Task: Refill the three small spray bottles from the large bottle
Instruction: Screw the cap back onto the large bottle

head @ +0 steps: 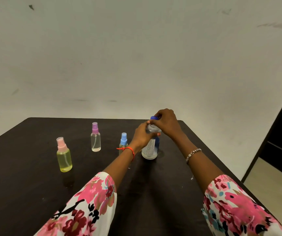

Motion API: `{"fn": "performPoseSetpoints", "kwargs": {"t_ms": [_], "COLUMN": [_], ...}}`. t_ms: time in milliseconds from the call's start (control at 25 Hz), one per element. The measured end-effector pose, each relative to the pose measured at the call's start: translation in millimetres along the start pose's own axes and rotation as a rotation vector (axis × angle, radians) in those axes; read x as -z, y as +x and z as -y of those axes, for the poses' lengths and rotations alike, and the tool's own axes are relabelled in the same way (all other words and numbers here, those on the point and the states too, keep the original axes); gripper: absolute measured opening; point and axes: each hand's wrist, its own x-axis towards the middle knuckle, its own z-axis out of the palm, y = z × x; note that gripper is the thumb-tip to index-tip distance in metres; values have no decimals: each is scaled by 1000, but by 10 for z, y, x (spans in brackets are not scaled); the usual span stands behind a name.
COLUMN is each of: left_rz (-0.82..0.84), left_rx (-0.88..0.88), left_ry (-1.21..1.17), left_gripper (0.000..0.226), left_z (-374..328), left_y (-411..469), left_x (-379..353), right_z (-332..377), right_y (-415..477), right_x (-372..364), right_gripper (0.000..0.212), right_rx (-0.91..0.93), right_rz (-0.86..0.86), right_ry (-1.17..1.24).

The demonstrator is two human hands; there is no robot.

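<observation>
A single head-worn view, looking forward and down over the table.

The wide-angle camera sits on the person's head at the near side of the dark table (26,167) and faces the pale wall (136,57), which fills the upper half. Both forearms enter from the bottom edge. At arm's length, just right of centre, the left hand (142,136) grips the large bottle (151,148) and the right hand (168,123) pinches its cap (154,118).

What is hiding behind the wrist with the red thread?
A small spray bottle with a blue cap stands on the table. The left wrist covers part of its lower body, so its fill level cannot be told.
</observation>
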Motion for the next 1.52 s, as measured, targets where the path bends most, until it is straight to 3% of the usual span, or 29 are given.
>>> {"fn": "performPoseSetpoints", "kwargs": {"t_ms": [120, 200, 320, 440, 640, 800, 960, 1080, 1400, 1520], "left_rz": [8, 14, 11, 11, 5, 8, 13, 9, 21, 24], "left_rx": [0, 4, -5, -1, -2, 0, 6, 11, 16, 21], "left_ry": [-21, -30, -25, -12, -11, -18, 7, 19, 23, 16], "left_gripper": [49, 52, 51, 51, 54, 54, 56, 57, 60, 61], "left_z": [16, 14, 20, 22, 30, 31, 36, 17, 28, 27], "left_y": [-1, -6, 6, 8, 4, -3, -7, -16, -14, -7], "left_x": [-5, -4, -1, -5, -13, -13, -15, -19, -3, 1], "right_z": [25, 40, 37, 17, -2, 2, -24, -62, -28, -22], "right_y": [21, 23, 30, 28, 18, 21, 20, 6, 25, 22], "right_x": [-24, 14, 122, 164, 109, 25, 168, 227, 97, 139], "right_gripper": [40, 45, 35, 31, 27, 34, 37, 37, 31, 38], "right_rx": [-46, -67, -54, -29, -22, -60, -85, -14, -49, -91], "right_rz": [17, 49, 140, 240, 64, 36, 194, 326, 75, 121], "right_ry": [-58, 32, 210, 209, 181, 142, 312, 236, 142, 224]}}
